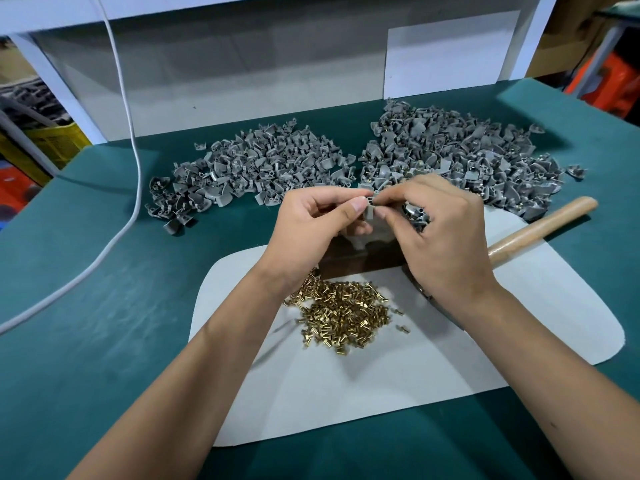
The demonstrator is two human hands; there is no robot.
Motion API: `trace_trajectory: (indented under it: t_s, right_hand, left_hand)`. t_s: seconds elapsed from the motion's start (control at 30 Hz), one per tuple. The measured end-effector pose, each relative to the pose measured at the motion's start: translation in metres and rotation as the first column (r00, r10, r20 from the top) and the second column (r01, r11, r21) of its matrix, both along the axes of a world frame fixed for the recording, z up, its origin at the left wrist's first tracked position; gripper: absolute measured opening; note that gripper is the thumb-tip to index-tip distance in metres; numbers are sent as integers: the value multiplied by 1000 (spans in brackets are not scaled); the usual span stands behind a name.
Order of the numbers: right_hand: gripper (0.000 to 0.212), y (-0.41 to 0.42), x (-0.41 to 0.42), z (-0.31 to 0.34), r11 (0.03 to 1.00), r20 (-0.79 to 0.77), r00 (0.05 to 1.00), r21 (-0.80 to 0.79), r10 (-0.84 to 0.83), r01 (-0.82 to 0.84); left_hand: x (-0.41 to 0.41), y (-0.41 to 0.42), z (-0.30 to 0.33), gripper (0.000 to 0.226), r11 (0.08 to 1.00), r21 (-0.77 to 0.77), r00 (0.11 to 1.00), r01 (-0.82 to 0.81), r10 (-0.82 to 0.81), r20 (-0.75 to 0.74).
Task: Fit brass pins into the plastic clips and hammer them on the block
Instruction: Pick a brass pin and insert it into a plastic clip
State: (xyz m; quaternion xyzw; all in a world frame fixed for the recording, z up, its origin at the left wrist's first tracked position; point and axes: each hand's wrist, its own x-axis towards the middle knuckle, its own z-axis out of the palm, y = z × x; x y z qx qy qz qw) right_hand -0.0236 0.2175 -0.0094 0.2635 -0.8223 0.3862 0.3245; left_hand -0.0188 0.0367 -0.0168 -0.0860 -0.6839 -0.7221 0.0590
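Observation:
My left hand (313,226) and my right hand (440,233) meet above the dark block (360,259). Both pinch one grey plastic clip (370,211) between thumbs and fingertips. Whether a pin sits in it is hidden by the fingers. A loose heap of brass pins (343,315) lies on the white sheet (398,375) just below my wrists. The hammer's wooden handle (543,226) lies to the right, its head hidden under my right hand.
Two heaps of grey clips lie on the green table: one at back left (256,168), one at back right (460,161). A white cable (136,161) runs down the left side. A white board (242,81) closes the back.

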Motion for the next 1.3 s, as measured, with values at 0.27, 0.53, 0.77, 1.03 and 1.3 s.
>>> trace_trajectory:
  t_s: [0.27, 0.53, 0.77, 1.03, 1.3]
  right_hand:
    - [6, 1, -5, -1, 997, 101, 995, -81, 3, 5]
    - [6, -1, -4, -2, 999, 190, 982, -41, 10, -2]
    - [5, -3, 1, -2, 999, 157, 987, -13, -45, 47]
    - [5, -5, 3, -3, 997, 150, 986, -23, -68, 72]
    - [11, 9, -6, 9, 994, 294, 955, 88, 42, -71]
  left_hand:
    - [3, 13, -3, 28, 981, -134, 979, -143, 120, -168]
    - [3, 20, -7, 27, 974, -140, 971, -179, 152, -187]
    - [4, 20, -6, 22, 944, -217, 944, -250, 189, -269]
    - [6, 20, -7, 16, 875, -345, 908, -340, 210, -363]
    - [6, 19, -7, 19, 777, -464, 878, -425, 229, -420]
